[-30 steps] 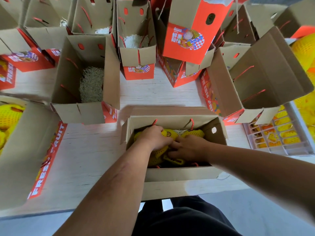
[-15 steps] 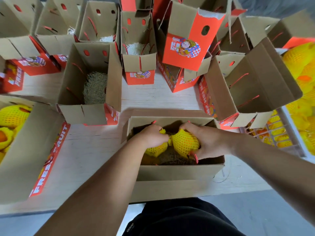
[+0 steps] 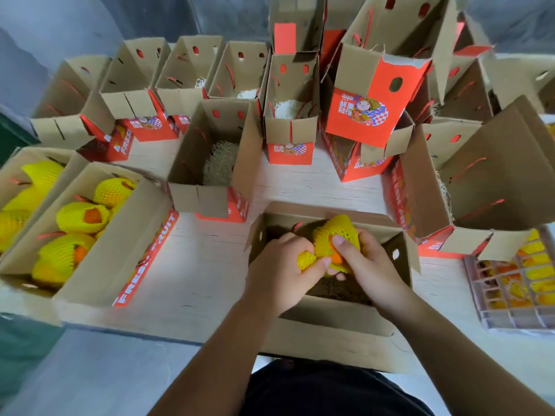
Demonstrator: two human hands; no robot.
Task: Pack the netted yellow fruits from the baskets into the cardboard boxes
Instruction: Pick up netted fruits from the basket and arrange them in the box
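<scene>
A: Holding what, the two hands?
B: Both on one netted yellow fruit [image 3: 336, 235], w/ orange skin showing thru a gap in the net. Left hand [image 3: 282, 268] curled, pinching the net's lower-left end. Right hand [image 3: 369, 265] wrapped round the right side, thumb across the front of the fruit.
A: Where's it sit?
B: Raised over the open cardboard box [image 3: 330, 322] at the table's [image 3: 198, 265] near edge, between the hands, not touching the box floor. Dark shredded padding in the box bottom under it.
A: Other fruit?
B: Packed box [image 3: 126, 250] at left w/ several netted fruits inside, another packed box beyond it at far left. Plastic basket [image 3: 510, 295] at right w/ more yellow fruit, seen thru the slats.
A: Rest of the table?
B: Open empty boxes at back, some w/ pale shredded padding, e.g. the middle box [image 3: 210, 163].
</scene>
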